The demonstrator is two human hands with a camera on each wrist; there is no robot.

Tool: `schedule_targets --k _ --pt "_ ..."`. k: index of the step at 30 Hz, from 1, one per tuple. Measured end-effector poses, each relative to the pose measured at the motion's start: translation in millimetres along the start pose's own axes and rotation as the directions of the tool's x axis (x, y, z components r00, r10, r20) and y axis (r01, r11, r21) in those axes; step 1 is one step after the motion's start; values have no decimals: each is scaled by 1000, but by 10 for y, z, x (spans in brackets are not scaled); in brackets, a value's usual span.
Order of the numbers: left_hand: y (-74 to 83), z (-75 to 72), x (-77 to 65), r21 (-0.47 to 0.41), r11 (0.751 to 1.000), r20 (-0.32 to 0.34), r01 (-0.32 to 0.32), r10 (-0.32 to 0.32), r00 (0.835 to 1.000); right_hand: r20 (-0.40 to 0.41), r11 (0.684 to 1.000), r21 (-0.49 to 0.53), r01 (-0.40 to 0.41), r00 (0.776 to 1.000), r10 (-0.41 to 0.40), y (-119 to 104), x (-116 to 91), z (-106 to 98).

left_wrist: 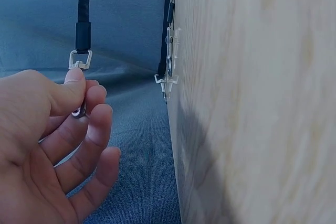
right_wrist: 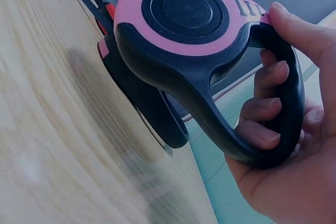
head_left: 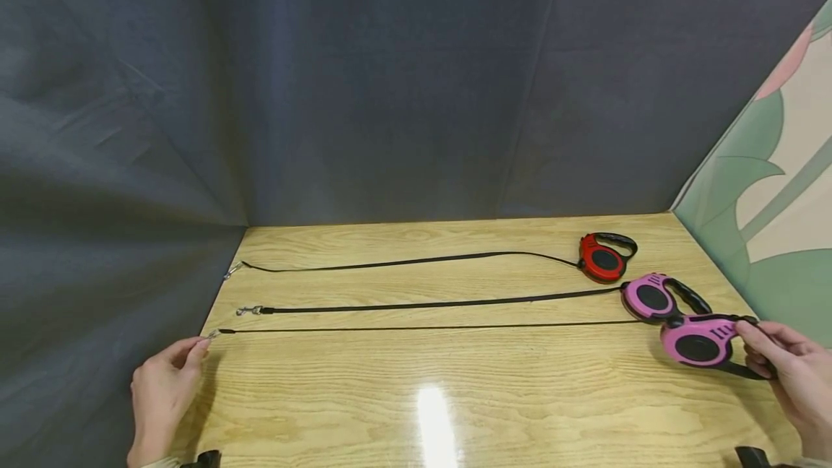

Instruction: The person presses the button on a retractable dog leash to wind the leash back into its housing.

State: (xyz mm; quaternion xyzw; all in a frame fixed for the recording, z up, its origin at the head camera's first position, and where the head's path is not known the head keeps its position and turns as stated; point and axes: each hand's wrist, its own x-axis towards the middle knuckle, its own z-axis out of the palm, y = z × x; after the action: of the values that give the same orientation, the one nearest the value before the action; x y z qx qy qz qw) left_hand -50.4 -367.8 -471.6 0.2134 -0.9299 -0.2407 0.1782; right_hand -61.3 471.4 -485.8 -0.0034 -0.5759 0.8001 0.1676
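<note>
My left hand [head_left: 162, 385] pinches the metal snap clip [left_wrist: 80, 62] between thumb and fingers, at the table's left. From that clip a black strap [head_left: 442, 327] runs nearly straight across to a pink-and-black retractable dog leash [head_left: 698, 345]. My right hand [head_left: 793, 374] grips this leash by its black loop handle [right_wrist: 294, 98], fingers curled through the loop and thumb near the top of the casing. In the right wrist view the casing is raised off the table. Just behind it lies a second pink retractable leash [head_left: 650, 296], partly covered by the held one.
A red retractable leash [head_left: 604, 260] lies farther back, its strap [head_left: 390, 264] stretched left to a clip [head_left: 232, 271]. The second pink leash's strap [head_left: 422, 305] lies between, ending in another clip [head_left: 249, 310]. Dark cloth [head_left: 390, 92] stands behind the wooden table [head_left: 325, 396]; patterned fabric [head_left: 767, 201] borders the right.
</note>
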Motion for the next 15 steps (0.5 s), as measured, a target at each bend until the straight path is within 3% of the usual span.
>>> schedule_targets --k 15 --pt "29 -16 -14 -6 1000 -11 -23 23 1000 21 986 -150 -66 997 70 -10 -14 7"
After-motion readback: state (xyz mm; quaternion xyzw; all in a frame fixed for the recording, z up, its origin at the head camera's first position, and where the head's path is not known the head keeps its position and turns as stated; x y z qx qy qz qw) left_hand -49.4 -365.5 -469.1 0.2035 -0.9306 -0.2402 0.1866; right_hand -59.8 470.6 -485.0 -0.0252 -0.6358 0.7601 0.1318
